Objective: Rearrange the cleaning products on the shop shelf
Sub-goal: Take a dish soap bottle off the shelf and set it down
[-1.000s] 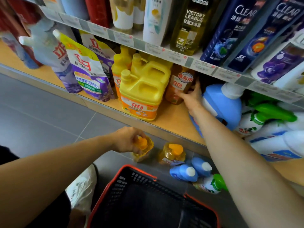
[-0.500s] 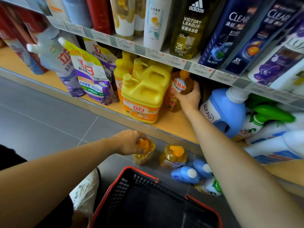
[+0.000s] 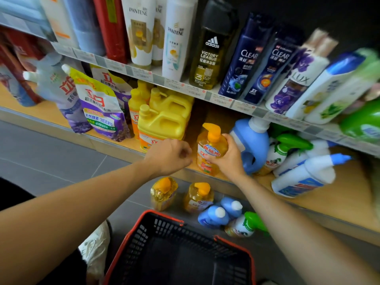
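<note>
My right hand (image 3: 225, 159) grips an orange pump bottle of dish soap (image 3: 211, 148) at the front of the wooden shelf (image 3: 339, 202), between the yellow jugs (image 3: 164, 122) and a blue detergent bottle (image 3: 251, 140). My left hand (image 3: 169, 156) hovers just left of that bottle with curled fingers and holds nothing. On the floor below the shelf stand two more orange pump bottles (image 3: 163, 192) (image 3: 198, 199), two small blue bottles (image 3: 222, 212) and a green-capped spray bottle (image 3: 244, 225).
A red and black shopping basket (image 3: 183, 251) sits on the grey floor in front of me. Refill pouches (image 3: 98, 108) fill the shelf's left part, white spray and toilet-cleaner bottles (image 3: 304, 175) its right. Shampoo bottles (image 3: 213, 48) line the shelf above.
My right hand pulled the orange pump bottle from the back of the shelf to its front edge. My left hand let go of the floor bottle and rose to shelf height.
</note>
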Motion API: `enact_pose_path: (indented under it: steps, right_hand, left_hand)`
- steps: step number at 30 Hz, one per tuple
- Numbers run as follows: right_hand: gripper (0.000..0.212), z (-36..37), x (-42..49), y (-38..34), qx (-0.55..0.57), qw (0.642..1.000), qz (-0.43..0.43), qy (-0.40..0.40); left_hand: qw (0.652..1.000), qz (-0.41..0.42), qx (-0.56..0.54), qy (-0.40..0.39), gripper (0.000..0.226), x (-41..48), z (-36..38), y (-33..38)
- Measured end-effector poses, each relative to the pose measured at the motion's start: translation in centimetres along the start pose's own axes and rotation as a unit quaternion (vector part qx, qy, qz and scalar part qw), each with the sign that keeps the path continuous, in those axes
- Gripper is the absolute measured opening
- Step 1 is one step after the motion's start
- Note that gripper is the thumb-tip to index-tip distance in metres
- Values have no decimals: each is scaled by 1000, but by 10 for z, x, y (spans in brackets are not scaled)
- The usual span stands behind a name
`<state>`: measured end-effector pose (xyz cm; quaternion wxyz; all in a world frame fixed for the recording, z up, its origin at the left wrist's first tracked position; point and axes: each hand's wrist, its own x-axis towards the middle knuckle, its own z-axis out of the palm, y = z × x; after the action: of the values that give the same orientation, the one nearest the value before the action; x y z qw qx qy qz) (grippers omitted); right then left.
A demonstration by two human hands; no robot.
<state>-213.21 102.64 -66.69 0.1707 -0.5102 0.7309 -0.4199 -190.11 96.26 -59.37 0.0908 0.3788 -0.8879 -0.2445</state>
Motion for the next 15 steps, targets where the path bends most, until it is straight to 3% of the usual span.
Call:
enact_pose_path:
  steps: [5, 8, 11, 15]
  right_hand:
    - [80, -45, -21, -25, -37, 998, -28, -31]
    - [80, -74, -40, -51, -101, 992, -59, -53]
    - [78, -99, -64, -74, -153, 981, -95, -71]
    - [79, -131, -97, -95, -138, 985, -92, -56]
  left_hand:
    - [984, 48, -108, 134, 54, 0, -22, 36]
    - [983, 112, -109, 97, 65, -2, -29, 60]
    - [977, 190, -83, 55, 48, -8, -32, 80]
    - [959, 260, -105, 39, 41, -21, -41, 102]
